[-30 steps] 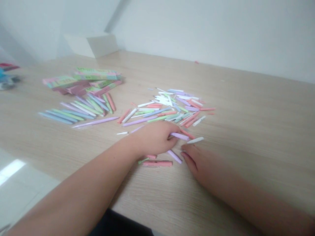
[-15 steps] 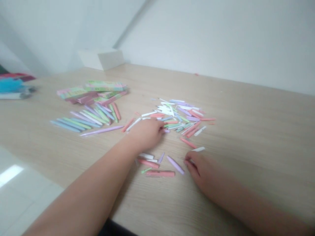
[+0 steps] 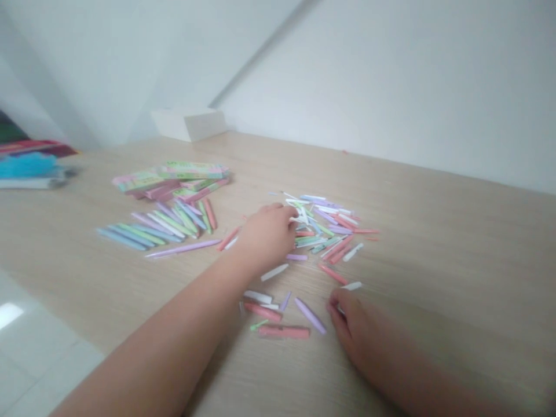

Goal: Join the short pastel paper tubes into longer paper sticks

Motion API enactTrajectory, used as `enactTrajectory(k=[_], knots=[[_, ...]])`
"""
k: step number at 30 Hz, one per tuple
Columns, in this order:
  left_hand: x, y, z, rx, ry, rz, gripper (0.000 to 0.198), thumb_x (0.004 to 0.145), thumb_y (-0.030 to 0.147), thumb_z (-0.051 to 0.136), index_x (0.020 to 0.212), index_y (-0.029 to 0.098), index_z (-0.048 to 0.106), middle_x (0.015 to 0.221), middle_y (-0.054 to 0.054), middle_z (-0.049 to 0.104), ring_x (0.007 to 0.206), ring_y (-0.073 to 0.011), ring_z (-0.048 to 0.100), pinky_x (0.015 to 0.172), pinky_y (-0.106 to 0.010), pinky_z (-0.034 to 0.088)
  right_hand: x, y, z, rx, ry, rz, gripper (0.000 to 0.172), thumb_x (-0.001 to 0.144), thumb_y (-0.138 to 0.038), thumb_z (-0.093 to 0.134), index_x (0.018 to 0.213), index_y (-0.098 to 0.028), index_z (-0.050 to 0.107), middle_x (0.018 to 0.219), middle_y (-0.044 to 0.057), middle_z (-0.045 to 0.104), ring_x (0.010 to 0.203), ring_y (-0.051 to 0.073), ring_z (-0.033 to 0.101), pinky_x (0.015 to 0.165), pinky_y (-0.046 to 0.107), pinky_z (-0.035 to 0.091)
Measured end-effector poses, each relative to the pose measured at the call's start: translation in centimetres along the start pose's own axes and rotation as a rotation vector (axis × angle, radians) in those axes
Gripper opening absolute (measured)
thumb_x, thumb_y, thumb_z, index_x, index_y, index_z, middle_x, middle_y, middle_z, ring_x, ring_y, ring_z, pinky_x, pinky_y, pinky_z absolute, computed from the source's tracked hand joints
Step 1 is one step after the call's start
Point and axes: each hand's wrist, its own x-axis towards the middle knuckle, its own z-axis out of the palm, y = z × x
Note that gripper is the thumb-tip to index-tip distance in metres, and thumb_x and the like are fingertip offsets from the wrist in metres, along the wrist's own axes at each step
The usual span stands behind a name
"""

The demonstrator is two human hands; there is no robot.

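Observation:
My left hand [image 3: 271, 234] is at the left side of a loose pile of pen parts [image 3: 328, 229] in white, purple, coral, green and blue. Its fingers are curled down among white pieces, and what lies between them is hidden. Below the pile, my right hand [image 3: 351, 318] rests near the table with thumb and fingers pinched together; I cannot make out what they hold. A white pen part [image 3: 353, 286] shows just beyond its knuckles. Between my hands and nearer to me lie a purple pen barrel [image 3: 310, 315], a coral cap with a clip [image 3: 284, 331] and several small pieces.
Assembled-looking pastel pens [image 3: 160, 223] lie in rows at the left, with one purple pen [image 3: 185, 249] apart from them. Behind are printed narrow boxes [image 3: 174, 176]. A white box [image 3: 191, 124] stands by the wall. Blue and red items [image 3: 30, 165] sit at the far left.
My left hand has moved farther into the pile, uncovering a white piece and a purple piece near its wrist. My right hand stays in place; the view has tilted up slightly.

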Motion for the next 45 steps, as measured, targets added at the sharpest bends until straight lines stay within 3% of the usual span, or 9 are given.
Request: enactTrajectory(k=[6,9,16,20,26,35,38,45], knots=[[6.5,-2.7,1.7,0.069,-0.053,-0.124,0.037,0.09,0.029,0.054,0.124,0.025,0.069,0.123,-0.011,0.07,0.115,-0.0294,0.063,0.101,-0.043,0.049,0.0,0.1,-0.1,0.105,-0.048,0.024,0.026,0.104,-0.031,0.038,0.098,-0.022,0.062,0.085,0.004,0.075,0.073,0.021,0.071,0.062,0.03,0.04],[9.4,-3.1,3.8,0.037,-0.051,-0.093,0.041,0.096,0.029,0.043,0.129,0.024,0.066,0.127,-0.01,0.07,0.117,-0.025,0.063,0.103,-0.038,0.049,-0.1,0.2,0.2,0.121,-0.045,0.009,0.027,0.105,-0.03,0.037,0.098,-0.022,0.062,0.084,0.003,0.075,0.073,0.021,0.071,0.062,0.031,0.041],[13.7,0.0,8.3,0.013,-0.131,0.097,0.039,0.096,0.03,0.047,0.128,0.027,0.069,0.132,-0.007,0.068,0.123,-0.0231,0.06,0.109,-0.035,0.045,0.1,0.6,1.5,0.041,0.039,-0.081,0.018,0.103,-0.023,0.043,0.102,-0.023,0.061,0.086,0.003,0.076,0.074,0.02,0.073,0.06,0.03,0.041],[15.4,0.8,9.9,0.039,-0.181,0.114,0.039,0.092,0.028,0.052,0.127,0.028,0.069,0.129,-0.009,0.069,0.121,-0.0258,0.061,0.107,-0.04,0.046,0.2,0.5,1.6,0.014,0.047,-0.137,0.015,0.1,-0.017,0.046,0.098,-0.022,0.06,0.085,0.003,0.075,0.074,0.019,0.073,0.059,0.029,0.04],[16.5,1.0,10.9,0.048,-0.183,0.082,0.038,0.096,0.032,0.046,0.126,0.03,0.069,0.131,-0.007,0.066,0.12,-0.0242,0.061,0.106,-0.039,0.047,0.5,0.1,1.0,-0.015,-0.01,-0.109,0.013,0.101,-0.019,0.048,0.1,-0.023,0.061,0.086,0.003,0.076,0.075,0.021,0.073,0.057,0.031,0.036],[17.3,0.6,10.4,0.027,-0.194,0.104,0.029,0.09,0.032,0.056,0.113,0.031,0.072,0.124,-0.003,0.072,0.119,-0.0257,0.062,0.104,-0.04,0.047,0.4,0.2,0.7,-0.01,-0.024,-0.12,0.014,0.101,-0.02,0.048,0.1,-0.022,0.062,0.086,0.003,0.076,0.074,0.02,0.073,0.055,0.03,0.032],[16.8,0.6,9.9,0.015,-0.136,0.132,0.031,0.095,0.03,0.048,0.12,0.028,0.067,0.126,-0.006,0.07,0.121,-0.0252,0.061,0.107,-0.04,0.043,0.3,0.1,0.6,-0.001,-0.033,-0.108,0.013,0.1,-0.019,0.049,0.099,-0.022,0.062,0.086,0.003,0.076,0.075,0.021,0.073,0.055,0.03,0.033],[14.0,1.3,8.1,-0.049,-0.102,0.23,0.041,0.103,0.029,0.034,0.142,0.023,0.045,0.123,-0.01,0.07,0.107,-0.0231,0.067,0.092,-0.033,0.049,0.3,0.0,0.5,0.005,-0.01,-0.089,0.013,0.1,-0.019,0.05,0.099,-0.023,0.062,0.085,0.002,0.076,0.073,0.02,0.073,0.055,0.03,0.034]])
